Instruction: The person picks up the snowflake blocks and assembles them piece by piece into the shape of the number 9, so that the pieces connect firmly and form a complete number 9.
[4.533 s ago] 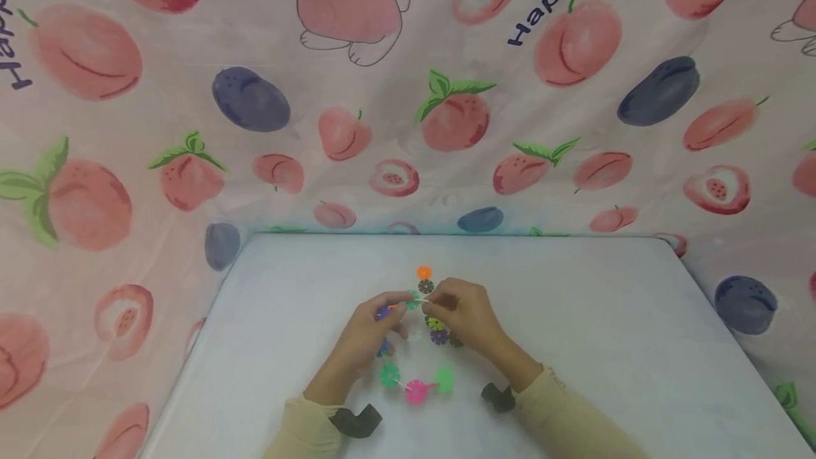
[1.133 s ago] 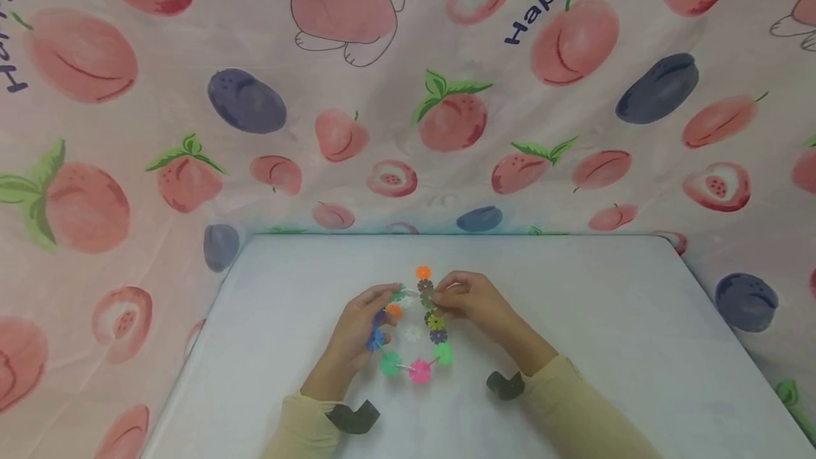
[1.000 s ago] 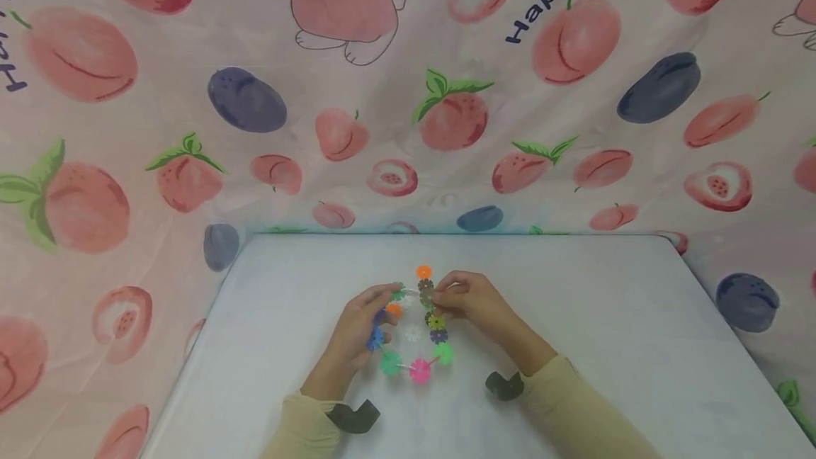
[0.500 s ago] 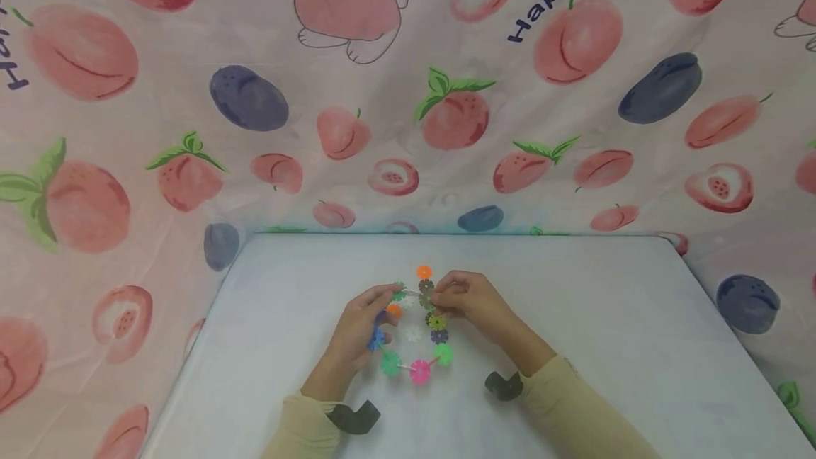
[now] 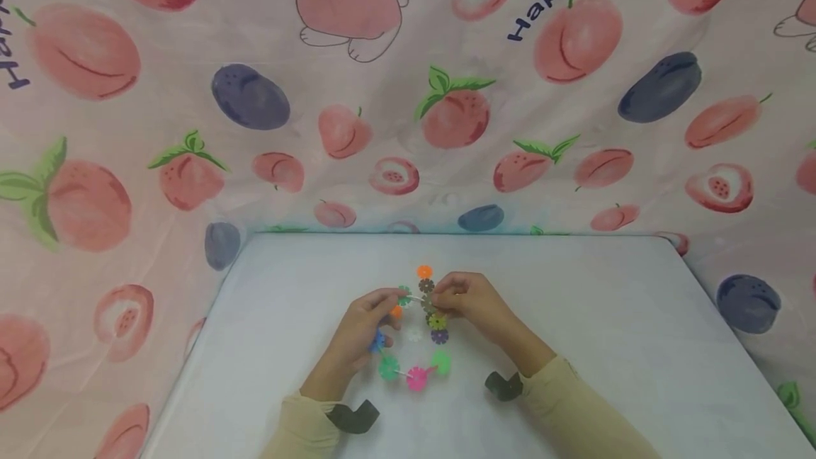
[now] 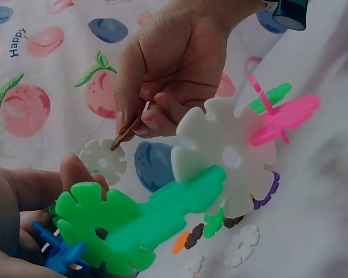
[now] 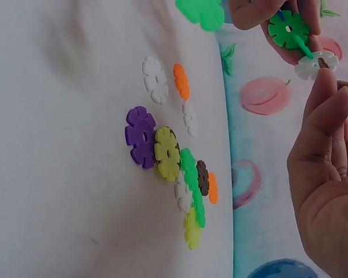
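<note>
My left hand (image 5: 363, 321) holds a chain of interlocking snowflake discs. In the left wrist view, a blue disc (image 6: 64, 252) is by its fingers, followed by a green disc (image 6: 101, 223), a teal disc (image 6: 168, 205), a large white disc (image 6: 226, 156) and a pink disc (image 6: 287, 119). Its other end carries a green disc (image 7: 289, 29) and a white disc (image 7: 316, 65). My right hand (image 5: 468, 299) pinches a brown disc (image 6: 126, 134) between thumb and fingers, its edge right at that white disc's rim.
Loose discs lie on the white table (image 5: 574, 317) beneath and beyond the hands: a purple disc (image 7: 141, 137), a yellow disc (image 7: 167, 153), an orange disc (image 7: 181, 81) and several white, green and brown ones. A fruit-print cloth (image 5: 446, 183) hangs behind the table.
Since the oldest frame, a brown disc beside the purple one has left the table, and my right hand now pinches a brown disc. Lately the chain's lower loop has swung slightly toward me.
</note>
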The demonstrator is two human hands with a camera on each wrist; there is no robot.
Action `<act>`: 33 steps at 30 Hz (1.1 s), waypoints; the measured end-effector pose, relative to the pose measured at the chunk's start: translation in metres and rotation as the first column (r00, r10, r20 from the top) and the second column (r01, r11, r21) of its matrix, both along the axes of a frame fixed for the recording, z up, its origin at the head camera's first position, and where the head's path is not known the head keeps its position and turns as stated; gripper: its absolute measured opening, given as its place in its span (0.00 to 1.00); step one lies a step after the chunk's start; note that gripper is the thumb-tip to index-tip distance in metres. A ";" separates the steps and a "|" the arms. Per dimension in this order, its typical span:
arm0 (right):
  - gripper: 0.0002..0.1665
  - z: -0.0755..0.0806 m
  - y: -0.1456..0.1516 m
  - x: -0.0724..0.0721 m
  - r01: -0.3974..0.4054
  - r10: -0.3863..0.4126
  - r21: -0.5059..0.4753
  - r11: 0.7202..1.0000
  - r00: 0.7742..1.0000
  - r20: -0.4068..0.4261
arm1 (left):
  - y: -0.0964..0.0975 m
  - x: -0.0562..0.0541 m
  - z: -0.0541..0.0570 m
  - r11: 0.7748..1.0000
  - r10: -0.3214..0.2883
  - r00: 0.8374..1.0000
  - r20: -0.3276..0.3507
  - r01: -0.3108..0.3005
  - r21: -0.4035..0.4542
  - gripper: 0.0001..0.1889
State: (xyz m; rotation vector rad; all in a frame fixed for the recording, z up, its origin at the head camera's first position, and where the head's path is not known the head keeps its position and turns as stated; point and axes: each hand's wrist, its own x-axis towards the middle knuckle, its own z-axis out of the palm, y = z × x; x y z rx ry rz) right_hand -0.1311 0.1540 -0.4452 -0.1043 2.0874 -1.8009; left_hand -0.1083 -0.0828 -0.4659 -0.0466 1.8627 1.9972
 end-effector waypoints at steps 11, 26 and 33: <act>0.07 0.006 -0.004 0.006 0.016 -0.010 0.053 0.998 0.994 -0.111 | 0.003 0.000 -0.002 0.999 0.044 0.999 -0.017 -0.044 -0.010 0.19; 0.03 0.013 -0.009 0.007 0.044 0.000 0.162 0.986 0.964 -0.266 | 0.008 0.002 -0.002 0.996 0.086 0.995 -0.057 -0.084 0.034 0.22; 0.03 0.012 -0.010 0.007 0.048 -0.006 0.154 0.987 0.965 -0.262 | 0.009 0.005 0.000 0.998 0.064 0.993 -0.103 -0.061 0.035 0.20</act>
